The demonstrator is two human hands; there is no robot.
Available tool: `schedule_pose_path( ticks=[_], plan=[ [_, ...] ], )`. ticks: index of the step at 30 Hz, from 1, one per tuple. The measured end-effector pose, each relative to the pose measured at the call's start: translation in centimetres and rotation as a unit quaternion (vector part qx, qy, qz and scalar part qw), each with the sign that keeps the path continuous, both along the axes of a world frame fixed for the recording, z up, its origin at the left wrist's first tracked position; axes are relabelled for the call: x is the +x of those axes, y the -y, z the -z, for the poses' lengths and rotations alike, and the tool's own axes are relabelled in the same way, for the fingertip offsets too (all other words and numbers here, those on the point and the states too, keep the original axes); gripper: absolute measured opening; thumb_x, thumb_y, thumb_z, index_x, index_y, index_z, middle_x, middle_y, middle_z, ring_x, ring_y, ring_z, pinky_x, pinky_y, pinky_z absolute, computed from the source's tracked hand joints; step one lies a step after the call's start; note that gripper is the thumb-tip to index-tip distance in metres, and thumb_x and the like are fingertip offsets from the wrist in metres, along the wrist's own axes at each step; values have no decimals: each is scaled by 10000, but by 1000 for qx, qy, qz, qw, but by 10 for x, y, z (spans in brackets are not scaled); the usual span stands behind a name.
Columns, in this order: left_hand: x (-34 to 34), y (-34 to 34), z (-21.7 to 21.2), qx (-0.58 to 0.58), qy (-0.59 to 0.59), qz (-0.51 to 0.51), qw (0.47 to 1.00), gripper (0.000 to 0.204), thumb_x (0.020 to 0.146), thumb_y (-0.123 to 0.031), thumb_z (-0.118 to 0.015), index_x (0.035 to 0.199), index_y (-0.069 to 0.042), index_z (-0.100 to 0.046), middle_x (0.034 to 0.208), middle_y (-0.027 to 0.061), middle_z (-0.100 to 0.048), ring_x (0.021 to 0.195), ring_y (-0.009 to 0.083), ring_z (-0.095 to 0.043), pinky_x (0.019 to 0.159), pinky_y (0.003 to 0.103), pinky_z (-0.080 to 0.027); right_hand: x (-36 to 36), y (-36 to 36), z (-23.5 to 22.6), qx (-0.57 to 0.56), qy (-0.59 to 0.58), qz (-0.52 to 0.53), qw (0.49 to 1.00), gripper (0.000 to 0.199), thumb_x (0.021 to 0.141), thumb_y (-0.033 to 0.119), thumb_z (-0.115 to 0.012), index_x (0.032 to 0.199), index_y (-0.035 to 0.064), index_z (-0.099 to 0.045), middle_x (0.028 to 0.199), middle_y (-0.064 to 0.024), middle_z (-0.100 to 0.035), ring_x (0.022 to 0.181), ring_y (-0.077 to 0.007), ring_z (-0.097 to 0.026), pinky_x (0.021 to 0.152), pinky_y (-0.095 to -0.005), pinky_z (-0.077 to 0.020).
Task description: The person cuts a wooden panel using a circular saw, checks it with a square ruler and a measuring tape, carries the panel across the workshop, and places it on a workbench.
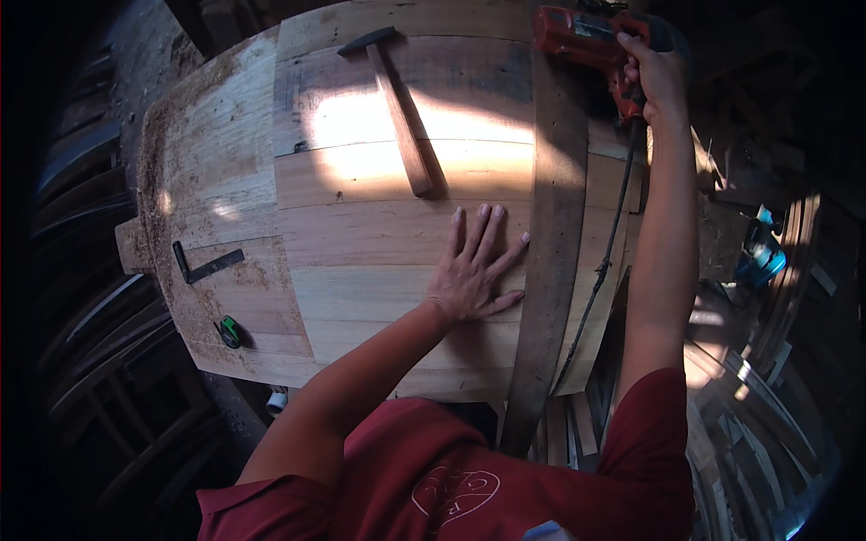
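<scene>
My left hand (474, 270) lies flat with fingers spread on a wide wooden panel (361, 230) of joined boards. Its thumb side is close to a long dark straight board (550, 234) that runs across the panel from near to far. At the far right, my right hand (657, 77) is wrapped around the handle of a red corded circular saw (577, 36), at the far end of that board. The saw's blade is hidden. Its black cord (603, 266) trails back toward me beside the board. Beyond my left hand rests a wooden-handled hammer (397, 122).
On the panel's left part lie a black try square (207, 264), a green and black tape measure (229, 332) and scattered sawdust (162, 135). A blue power tool (762, 252) sits off to the right, near stacked wood strips (794, 243). More timber (99, 361) is piled at left.
</scene>
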State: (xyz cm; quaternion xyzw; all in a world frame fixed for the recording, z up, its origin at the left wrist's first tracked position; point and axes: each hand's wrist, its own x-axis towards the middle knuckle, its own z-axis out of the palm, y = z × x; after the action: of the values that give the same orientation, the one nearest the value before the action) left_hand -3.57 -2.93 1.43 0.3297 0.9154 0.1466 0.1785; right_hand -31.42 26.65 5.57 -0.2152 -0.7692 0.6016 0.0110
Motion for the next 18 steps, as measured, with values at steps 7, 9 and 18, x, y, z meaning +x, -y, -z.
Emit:
schedule_pose_path(
  ticks=[7, 9, 18],
  plan=[
    [-1, 0, 2, 6, 2, -4, 1000, 856, 921, -771, -313, 1609, -262, -275, 1650, 277, -141, 1551, 423, -74, 1224, 632, 11, -5, 3, -2, -13, -8, 16, 1000, 317, 834, 242, -819, 681, 60, -608, 567, 12, -531, 488, -78, -499, 471, -283, -415],
    [0, -2, 1, 10, -2, -3, 1000, 858, 920, -770, -315, 1609, -261, -274, 1649, 279, -141, 1550, 424, -72, 1223, 633, 11, -8, -6, 1, -6, -2, 8, 1000, 317, 834, 240, -818, 680, 61, -607, 568, 12, -532, 488, -79, -500, 472, -283, -417],
    [1, 0, 3, 9, -10, -15, 1000, 844, 918, -750, -340, 1603, -259, -286, 1642, 266, -186, 1547, 409, -117, 1225, 643, -33, -27, -4, 12, -9, 3, -5, 1000, 322, 831, 245, -817, 679, 63, -599, 565, 5, -535, 479, -87, -497, 475, -290, -419]
  ],
)
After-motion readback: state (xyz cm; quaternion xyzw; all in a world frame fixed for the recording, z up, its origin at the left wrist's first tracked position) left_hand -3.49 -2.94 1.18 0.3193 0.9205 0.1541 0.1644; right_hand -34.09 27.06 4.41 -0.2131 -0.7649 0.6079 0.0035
